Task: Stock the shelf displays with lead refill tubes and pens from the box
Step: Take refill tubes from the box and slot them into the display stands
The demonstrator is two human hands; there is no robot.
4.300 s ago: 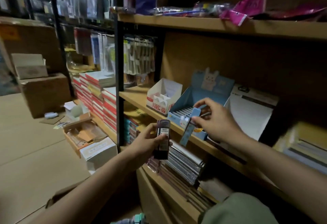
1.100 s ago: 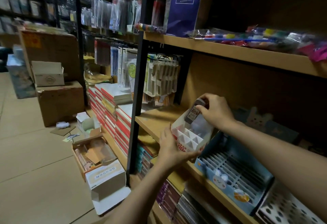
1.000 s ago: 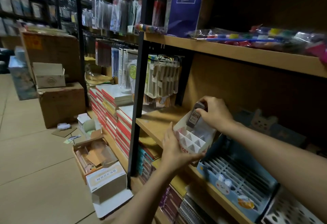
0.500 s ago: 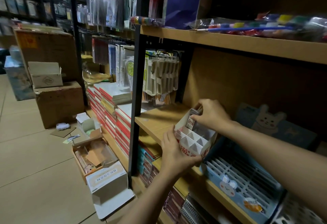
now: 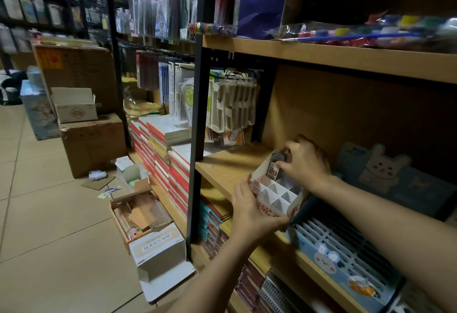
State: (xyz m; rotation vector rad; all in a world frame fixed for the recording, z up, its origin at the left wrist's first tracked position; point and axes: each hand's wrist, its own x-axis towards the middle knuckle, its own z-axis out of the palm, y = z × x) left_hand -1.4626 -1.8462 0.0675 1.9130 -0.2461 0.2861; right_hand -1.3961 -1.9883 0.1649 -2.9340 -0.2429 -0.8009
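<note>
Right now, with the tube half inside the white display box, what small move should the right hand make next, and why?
Probably push the lead refill tube straight down, then let go. The right hand pinches it at a back cell of the white divided display box, with its top above the rim. The left hand holds the box front, so it should not slide.

Lead refill tube goes into the white display box on the shelf

The right hand, which four seconds ago pinched a blue pack at the blue rabbit display, now pinches the dark lead refill tube and has lowered it into a back compartment of the white display box, deeper than a second ago. The left hand, which carried the tube then, now grips the box's front corner. The head camera has swung left, bringing the floor cartons into fuller view.
</note>
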